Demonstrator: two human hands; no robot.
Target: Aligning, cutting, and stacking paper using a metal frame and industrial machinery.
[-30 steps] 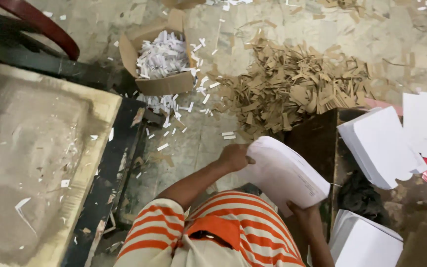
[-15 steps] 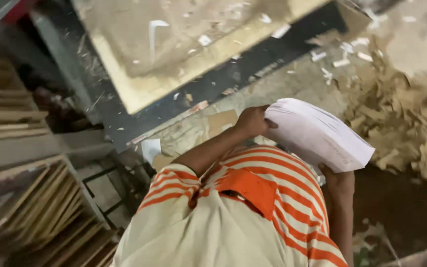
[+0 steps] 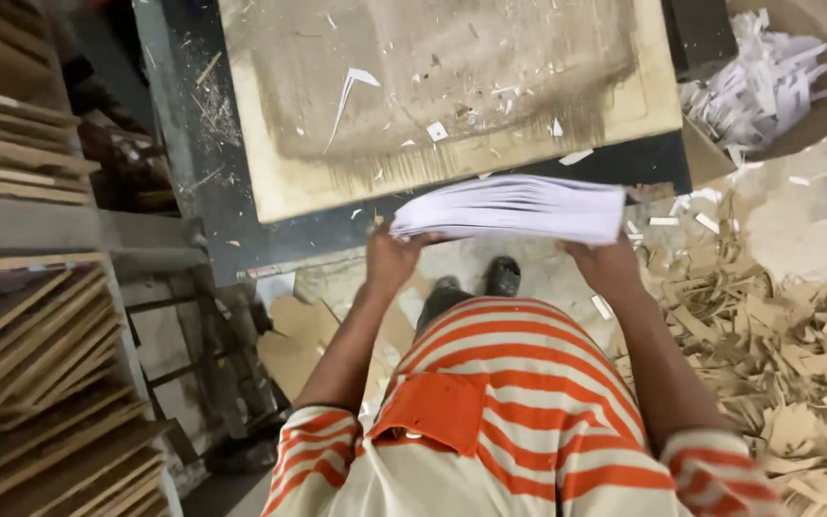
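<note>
I hold a thick stack of white paper sheets (image 3: 514, 208) level in front of my chest. My left hand (image 3: 392, 257) grips its left end from below, and my right hand (image 3: 605, 260) grips its right end. The stack hovers just before the near edge of a worn beige work board (image 3: 452, 86) strewn with small paper scraps. My orange-and-cream striped shirt fills the lower middle of the view.
A dark metal machine frame (image 3: 193, 163) borders the board. Stacked wooden boards (image 3: 31, 335) fill racks at the left. A cardboard box of white paper trimmings (image 3: 768, 81) sits at the upper right. Brown cardboard offcuts (image 3: 796, 354) cover the floor at the right.
I have turned from the floor and box toward the work board. The paper stack has swung round with me and is now held level by both hands at the board's near edge.
</note>
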